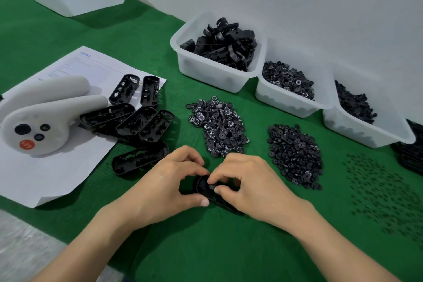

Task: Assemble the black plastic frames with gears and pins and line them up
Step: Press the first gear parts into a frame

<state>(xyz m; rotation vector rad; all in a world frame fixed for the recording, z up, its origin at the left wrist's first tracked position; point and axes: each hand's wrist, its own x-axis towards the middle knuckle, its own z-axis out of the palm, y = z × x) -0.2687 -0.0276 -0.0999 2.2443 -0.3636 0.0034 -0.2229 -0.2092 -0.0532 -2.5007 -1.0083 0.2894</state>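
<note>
The left hand (pixel 169 181) grips the rounded left end of a black oblong plastic frame (pixel 201 189), with the thumb on its near edge and the fingers bent over its far edge. The right hand (pixel 251 184) covers the rest of the frame. Its thumb and forefinger pinch a small round dark gear (pixel 211 186) over the frame's open face, but whether the gear is seated cannot be told. The two hands are close together, their fingertips almost meeting.

The frame lies on the green mat (pixel 217 247) at the near middle of the scene, open side up. Its long axis runs from far left to near right, and the right end is hidden under the right hand.

Just beyond the hands is a loose pile of white-marked gears (pixel 219 126). A second pile of darker gears (pixel 295 155) lies to its right, and scattered small black pins (pixel 384 194) lie farther right. To the left, a group of other black frames (pixel 137 117) lies partly on a white paper sheet (pixel 45 178).
</note>
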